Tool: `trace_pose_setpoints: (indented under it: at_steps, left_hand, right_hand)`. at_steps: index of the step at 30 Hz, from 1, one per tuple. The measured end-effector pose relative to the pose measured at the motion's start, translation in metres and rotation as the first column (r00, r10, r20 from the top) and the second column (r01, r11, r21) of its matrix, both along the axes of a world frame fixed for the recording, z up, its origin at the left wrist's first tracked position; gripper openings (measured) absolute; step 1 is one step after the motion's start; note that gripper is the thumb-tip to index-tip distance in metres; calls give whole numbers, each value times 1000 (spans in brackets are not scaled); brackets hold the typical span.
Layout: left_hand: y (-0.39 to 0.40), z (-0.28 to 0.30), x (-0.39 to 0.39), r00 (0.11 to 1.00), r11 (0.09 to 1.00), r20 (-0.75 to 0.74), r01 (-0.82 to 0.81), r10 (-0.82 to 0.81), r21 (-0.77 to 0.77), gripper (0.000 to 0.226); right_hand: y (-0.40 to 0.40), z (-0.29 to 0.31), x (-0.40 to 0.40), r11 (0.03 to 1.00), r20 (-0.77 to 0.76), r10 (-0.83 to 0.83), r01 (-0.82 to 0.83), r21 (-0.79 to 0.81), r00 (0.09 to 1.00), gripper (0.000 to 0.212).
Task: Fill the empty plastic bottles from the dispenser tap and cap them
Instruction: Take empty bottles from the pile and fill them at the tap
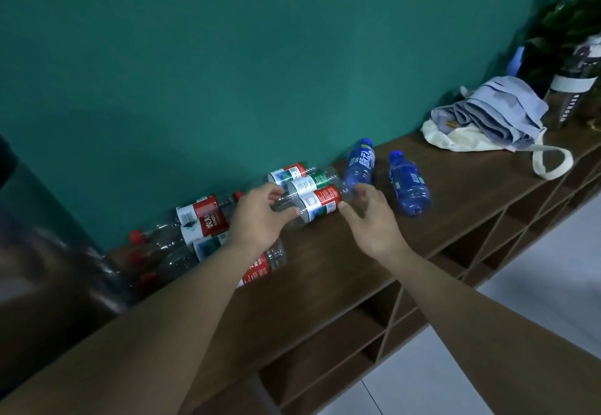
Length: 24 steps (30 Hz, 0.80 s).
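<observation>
Lying on its side on the brown tabletop, a clear red-labelled bottle, nearest of a small cluster against the green wall. Long axis running from lower left to upper right across the view, roughly along the tabletop's length. Which end carries the neck: cannot tell, both ends being covered. Left hand curled round the lower-left end, fingers clamped on the clear plastic. Right hand at the upper-right end, fingers loosely bent and apart, touching or just short of it; contact hard to judge. Bottle therefore directly between the two hands, left already holding, right the one left to close. Probably being lifted out for filling. Just beyond, a green-labelled bottle parallel and touching; two blue bottles near the right hand, likely to be nudged.
</observation>
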<state>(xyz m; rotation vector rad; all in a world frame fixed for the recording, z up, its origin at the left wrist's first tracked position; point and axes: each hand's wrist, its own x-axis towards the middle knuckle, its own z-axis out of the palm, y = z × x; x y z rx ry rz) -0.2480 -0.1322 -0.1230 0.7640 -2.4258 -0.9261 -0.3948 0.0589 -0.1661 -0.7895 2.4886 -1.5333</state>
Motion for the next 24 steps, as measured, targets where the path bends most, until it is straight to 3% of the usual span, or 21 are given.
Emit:
trace_pose_setpoints:
  at_steps: [5, 13, 18, 24]
  left_hand:
    - [-1, -13, -20, 984, 997, 176, 5, 8, -74, 62]
    - [3, -17, -35, 967, 986, 252, 21, 21, -163, 62]
    - [5, -1, -34, 981, 984, 185, 82, -51, -161, 80]
    - [13, 33, -10, 990, 990, 47, 134, -132, -47, 113]
  right_hand:
    - [-10, -11, -13, 1000, 26, 12, -12, -3, 1000, 62]
    - [0, -22, -15, 999, 6, -28, 28, -20, 1000, 60]
    - [11, -18, -14, 993, 14, -81, 82, -87, 997, 61]
    - [13, -3, 5, 986, 79, -130, 137, -91, 988, 60]
